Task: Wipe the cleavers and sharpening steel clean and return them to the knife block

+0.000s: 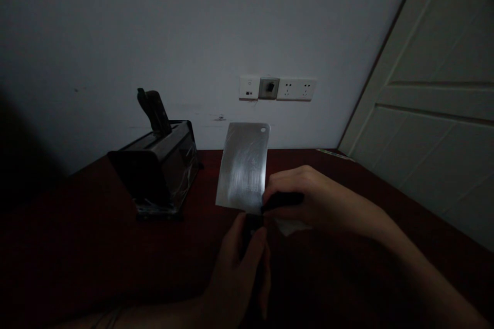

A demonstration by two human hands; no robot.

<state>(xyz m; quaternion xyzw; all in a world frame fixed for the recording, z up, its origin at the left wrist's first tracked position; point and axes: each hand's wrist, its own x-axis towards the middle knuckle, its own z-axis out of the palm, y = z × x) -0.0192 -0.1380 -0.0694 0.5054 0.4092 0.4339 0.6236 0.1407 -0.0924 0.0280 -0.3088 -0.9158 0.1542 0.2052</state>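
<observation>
1. Two bare hands meet at the middle of a dim scene, both at a broad, rectangular cleaver with a grey metal blade [244,167] and a short black handle [253,222].
2. The person's left hand [233,272] grips that handle, thumb and fingers wrapped around it; a thin band [110,318] circles the wrist.
3. The cleaver is in front of the person, over the table, blade pointing up and away, leaning slightly; a small round hole [263,129] pierces its upper right corner.
4. The person's right hand [309,190] is bent, its thumb and forefinger drawn together at the blade's lower right corner. Between them is a dark patch; whether it is a held object or shadow, one cannot tell.
5. A pale, flat scrap [293,226] shows just below the right hand.
6. To the left, well apart from the hands, a black, box-shaped knife block with glossy sides [178,167] stands on the dark red table [88,247], dark handles [153,110] rising from its top.
7. Behind, the pale grey wall [154,25] carries a row of white and grey socket plates [296,89]; a white panelled door [436,61] is at the right.
</observation>
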